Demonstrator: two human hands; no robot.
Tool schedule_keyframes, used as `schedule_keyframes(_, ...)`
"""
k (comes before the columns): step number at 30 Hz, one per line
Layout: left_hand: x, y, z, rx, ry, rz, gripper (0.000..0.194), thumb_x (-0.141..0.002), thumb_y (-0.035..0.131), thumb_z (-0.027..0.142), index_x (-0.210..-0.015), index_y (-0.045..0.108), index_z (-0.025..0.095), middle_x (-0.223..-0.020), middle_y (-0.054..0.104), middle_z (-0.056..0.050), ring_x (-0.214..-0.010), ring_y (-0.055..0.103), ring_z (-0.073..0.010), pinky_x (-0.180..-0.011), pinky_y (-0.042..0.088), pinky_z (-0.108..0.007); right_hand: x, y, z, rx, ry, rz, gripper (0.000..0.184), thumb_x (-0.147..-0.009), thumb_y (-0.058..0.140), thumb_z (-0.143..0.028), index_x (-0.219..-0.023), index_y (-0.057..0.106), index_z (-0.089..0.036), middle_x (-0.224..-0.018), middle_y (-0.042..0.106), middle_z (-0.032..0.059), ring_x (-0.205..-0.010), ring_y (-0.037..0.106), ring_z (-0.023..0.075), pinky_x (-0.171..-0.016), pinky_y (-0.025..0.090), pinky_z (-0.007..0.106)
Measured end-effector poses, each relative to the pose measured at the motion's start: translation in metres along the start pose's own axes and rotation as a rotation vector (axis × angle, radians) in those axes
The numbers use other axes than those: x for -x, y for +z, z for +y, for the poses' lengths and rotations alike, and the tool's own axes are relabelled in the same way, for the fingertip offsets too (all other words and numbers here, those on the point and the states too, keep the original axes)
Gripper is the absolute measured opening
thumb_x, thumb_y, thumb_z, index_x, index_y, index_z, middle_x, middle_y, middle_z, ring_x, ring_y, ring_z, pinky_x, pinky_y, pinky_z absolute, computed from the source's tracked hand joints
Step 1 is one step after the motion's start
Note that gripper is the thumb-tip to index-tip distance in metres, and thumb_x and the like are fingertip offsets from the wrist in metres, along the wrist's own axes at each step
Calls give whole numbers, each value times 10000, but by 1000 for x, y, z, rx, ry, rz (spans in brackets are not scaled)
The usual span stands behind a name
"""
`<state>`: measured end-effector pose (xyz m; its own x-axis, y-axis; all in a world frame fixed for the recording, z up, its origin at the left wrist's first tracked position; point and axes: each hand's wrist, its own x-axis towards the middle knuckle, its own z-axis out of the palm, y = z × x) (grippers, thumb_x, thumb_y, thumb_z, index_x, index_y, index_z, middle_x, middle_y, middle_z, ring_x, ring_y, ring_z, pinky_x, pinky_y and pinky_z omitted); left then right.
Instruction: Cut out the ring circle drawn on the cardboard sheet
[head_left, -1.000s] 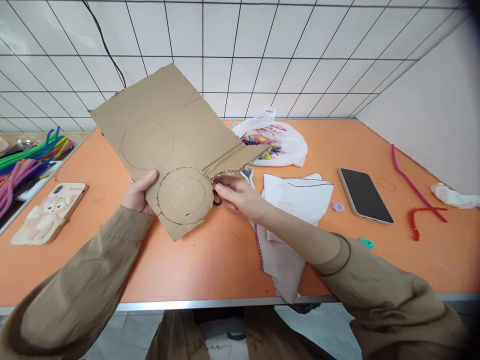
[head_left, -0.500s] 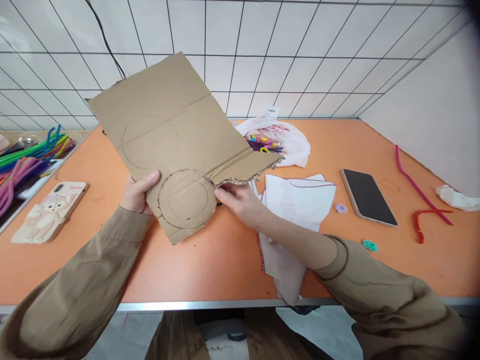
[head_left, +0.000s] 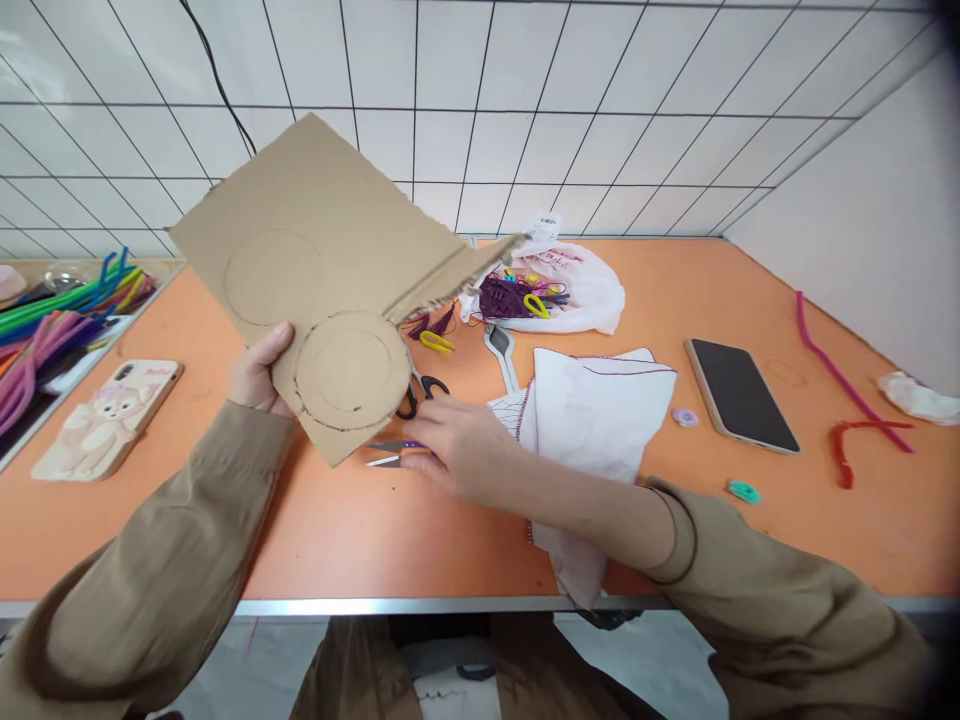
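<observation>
My left hand (head_left: 260,372) is closed on the lower left edge of a brown cardboard sheet (head_left: 322,210), raised above the table and tilted. Pencilled circles mark the sheet. A cut runs partly round the lower double circle (head_left: 352,370), and a folded flap (head_left: 457,280) sticks out to the right. My right hand (head_left: 461,445) is down at the table, right of the cardboard, fingers curled round slim pointed pieces (head_left: 386,453), one partly purple; their kind is unclear. Just above those fingers lie black-handled scissors (head_left: 433,386), partly hidden by the cardboard.
A white cloth (head_left: 600,410) lies right of my hand, a white plastic bag (head_left: 592,290) with purple yarn behind. A phone (head_left: 742,395), pipe cleaners (head_left: 847,370) and small clips (head_left: 744,491) are at right. A phone case (head_left: 109,420) and coloured pipe cleaners (head_left: 45,340) are at left.
My right hand has let go of the cardboard flap and dropped to the table by the scissors. The cardboard has shifted left and tilted, uncovering the scissors and purple tassels.
</observation>
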<state>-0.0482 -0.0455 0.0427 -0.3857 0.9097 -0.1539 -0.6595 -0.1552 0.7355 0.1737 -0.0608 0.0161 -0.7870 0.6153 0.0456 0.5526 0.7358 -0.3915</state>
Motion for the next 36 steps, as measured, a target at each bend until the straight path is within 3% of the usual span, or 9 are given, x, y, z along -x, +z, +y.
schedule_keyframes(3,5,3,-8,-26,16,-49,364,-793,550,29,-1130,638,134,-882,774,-55,-1187,617,-276,-1066,460,-443,-11,-5,7,81,139,72,320,-965,454,-332,-1110,670,-146,-1043,628,136,-952,579,235,-722,438,322)
schedule_keyframes(6,7,3,-11,-51,20,-102,350,-784,566,30,-1098,659,153,-898,773,-53,-1116,660,-279,-1037,492,-442,-22,-6,15,190,282,37,383,-981,386,-370,-1110,683,-163,-1014,642,152,-977,587,280,-626,419,323)
schedule_keyframes(13,0,11,-17,-54,90,-162,279,-742,606,15,-949,699,178,-852,773,-36,-960,719,-266,-974,548,-417,-22,-10,18,173,373,-2,351,-926,462,-405,-1075,676,-171,-963,702,125,-914,649,273,-639,409,307)
schedule_keyframes(19,-16,25,-23,-64,117,-216,227,-728,645,39,-896,702,179,-904,772,-48,-1136,648,-301,-1006,523,-418,-25,-10,16,177,424,37,472,-903,459,-539,-1081,654,-148,-959,722,138,-874,670,282,-649,409,317)
schedule_keyframes(27,-34,24,1,10,156,-171,227,-817,555,77,-976,679,181,-1009,761,-68,-1211,605,-271,-1023,515,-402,-22,-12,16,187,404,-10,333,-922,439,-407,-958,683,-182,-943,726,100,-918,659,267,-670,413,316)
schedule_keyframes(30,-38,24,8,44,179,-183,250,-833,536,89,-1029,665,175,-1045,754,-77,-1225,596,-262,-1032,507,-393,-20,-16,17,233,388,-31,263,-882,483,-314,-1021,651,-165,-978,706,115,-931,642,267,-672,414,313)
schedule_keyframes(33,-36,23,6,53,146,-193,282,-805,561,57,-1044,662,168,-972,765,-68,-1187,622,-267,-1045,497,-404,-17,-18,18,273,352,-41,316,-819,528,-211,-1125,585,-151,-1014,676,127,-909,629,266,-650,407,307)
schedule_keyframes(36,-29,22,2,34,90,-179,293,-787,568,31,-1041,665,141,-907,770,-72,-1139,651,-273,-1052,491,-412,-13,-15,20,303,249,-57,303,-810,512,-128,-1106,577,-119,-1009,643,140,-926,603,269,-682,411,314)
